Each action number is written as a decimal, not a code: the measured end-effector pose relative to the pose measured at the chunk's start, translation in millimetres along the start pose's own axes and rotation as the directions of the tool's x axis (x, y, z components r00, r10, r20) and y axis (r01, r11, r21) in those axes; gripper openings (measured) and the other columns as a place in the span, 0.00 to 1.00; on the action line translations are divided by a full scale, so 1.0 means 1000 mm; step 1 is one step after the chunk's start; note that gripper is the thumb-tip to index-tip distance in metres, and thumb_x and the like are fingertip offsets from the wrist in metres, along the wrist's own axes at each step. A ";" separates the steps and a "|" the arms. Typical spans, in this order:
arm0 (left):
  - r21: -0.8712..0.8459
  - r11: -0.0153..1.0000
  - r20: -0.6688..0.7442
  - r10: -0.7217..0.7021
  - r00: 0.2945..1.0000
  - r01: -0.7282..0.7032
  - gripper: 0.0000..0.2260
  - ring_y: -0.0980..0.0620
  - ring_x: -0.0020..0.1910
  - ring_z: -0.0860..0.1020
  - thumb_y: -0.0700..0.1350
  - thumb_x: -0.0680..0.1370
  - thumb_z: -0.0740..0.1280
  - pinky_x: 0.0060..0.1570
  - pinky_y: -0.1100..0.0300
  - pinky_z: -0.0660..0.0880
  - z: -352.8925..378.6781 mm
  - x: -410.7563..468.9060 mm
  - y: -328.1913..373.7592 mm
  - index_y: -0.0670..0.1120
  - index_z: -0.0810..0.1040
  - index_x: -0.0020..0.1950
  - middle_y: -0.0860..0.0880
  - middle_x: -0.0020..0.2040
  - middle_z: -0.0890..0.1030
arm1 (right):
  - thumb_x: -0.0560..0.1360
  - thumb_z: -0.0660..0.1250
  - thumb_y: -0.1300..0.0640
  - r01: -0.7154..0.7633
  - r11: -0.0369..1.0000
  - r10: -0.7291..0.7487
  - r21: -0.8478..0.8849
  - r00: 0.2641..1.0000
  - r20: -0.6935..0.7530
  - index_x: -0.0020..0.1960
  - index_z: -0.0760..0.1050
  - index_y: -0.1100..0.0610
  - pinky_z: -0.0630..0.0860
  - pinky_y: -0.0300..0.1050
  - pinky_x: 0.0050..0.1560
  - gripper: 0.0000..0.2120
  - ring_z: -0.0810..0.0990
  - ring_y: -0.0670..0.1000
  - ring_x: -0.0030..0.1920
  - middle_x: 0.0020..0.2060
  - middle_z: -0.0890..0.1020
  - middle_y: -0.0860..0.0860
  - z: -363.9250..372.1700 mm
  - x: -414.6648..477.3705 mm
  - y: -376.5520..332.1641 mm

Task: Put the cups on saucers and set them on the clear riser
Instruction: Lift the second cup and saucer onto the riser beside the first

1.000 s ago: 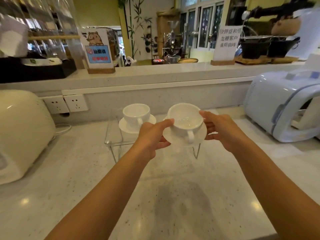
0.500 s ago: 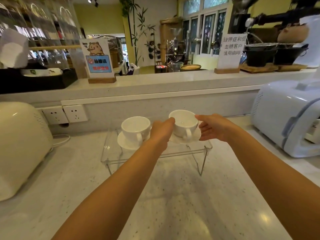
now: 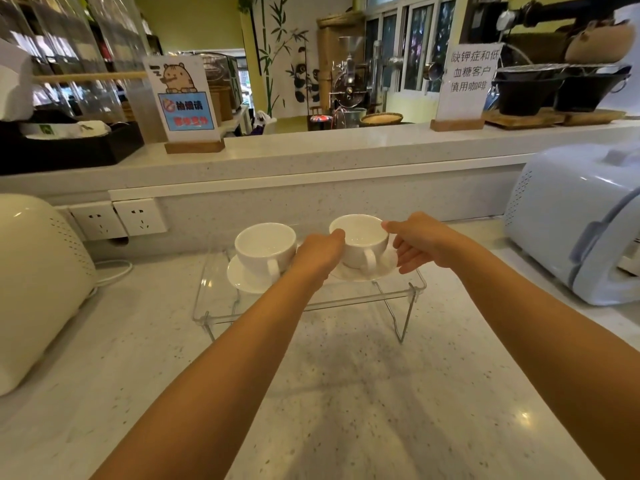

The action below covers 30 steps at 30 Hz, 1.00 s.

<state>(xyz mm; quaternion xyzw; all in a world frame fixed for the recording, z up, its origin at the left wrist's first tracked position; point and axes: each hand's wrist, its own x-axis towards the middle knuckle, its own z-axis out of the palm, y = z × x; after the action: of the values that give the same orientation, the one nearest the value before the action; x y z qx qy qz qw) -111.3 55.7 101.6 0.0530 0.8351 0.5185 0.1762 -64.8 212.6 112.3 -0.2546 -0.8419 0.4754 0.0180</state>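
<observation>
Straight ahead at 12 o'clock, the clear riser [image 3: 398, 292] stands on your speckled counter [image 3: 346, 393]. Its left half carries a left cup [image 3: 265, 247] on its left saucer [image 3: 242, 280]. On its right half, your left hand [image 3: 320, 252] grips the right cup [image 3: 360, 240] from 9 o'clock, thumb on the rim. Your right hand [image 3: 424, 242] pinches it from 3 o'clock, with its fingers at the edge of the right saucer [image 3: 386, 266].

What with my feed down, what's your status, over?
Left hand and right hand both hold second cup at rim. On its saucer, at clear riser top. First cup alongside, apart.
</observation>
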 end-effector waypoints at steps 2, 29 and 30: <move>0.028 1.000 0.028 -0.005 1.000 0.005 0.22 0.43 0.49 0.76 0.53 0.76 0.55 0.51 0.53 0.76 -0.002 0.001 0.001 0.43 0.68 0.66 0.44 0.52 0.74 | 0.77 0.60 0.48 0.001 1.000 -0.001 -0.019 1.000 0.014 0.55 0.74 0.69 0.80 0.43 0.25 0.22 0.82 0.57 0.33 0.45 0.81 0.62 -0.001 0.000 0.000; 0.380 0.833 -0.225 0.505 0.833 -0.402 0.10 0.56 0.38 0.76 0.51 0.77 0.61 0.37 0.62 0.72 -0.045 -0.080 -0.034 0.48 0.76 0.52 0.53 0.42 0.77 | 0.78 0.59 0.53 0.285 0.958 -0.280 -0.016 0.927 -0.250 0.47 0.74 0.63 0.75 0.40 0.29 0.13 0.80 0.53 0.32 0.39 0.81 0.59 -0.013 -0.045 -0.015; 0.430 0.803 -0.261 0.549 0.794 -0.413 0.11 0.56 0.39 0.76 0.52 0.77 0.61 0.39 0.62 0.73 -0.048 -0.089 -0.047 0.49 0.76 0.54 0.55 0.43 0.76 | 0.78 0.59 0.53 0.323 0.946 -0.315 -0.007 0.917 -0.245 0.46 0.74 0.62 0.76 0.40 0.29 0.13 0.80 0.53 0.32 0.39 0.81 0.58 -0.011 -0.053 -0.015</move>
<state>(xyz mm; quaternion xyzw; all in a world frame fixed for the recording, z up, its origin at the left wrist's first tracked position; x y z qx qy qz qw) -41.0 -30.4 100.6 0.1980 0.8891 0.3888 -0.1384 -22.1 191.0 141.4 -0.1700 -0.8555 0.4452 0.2025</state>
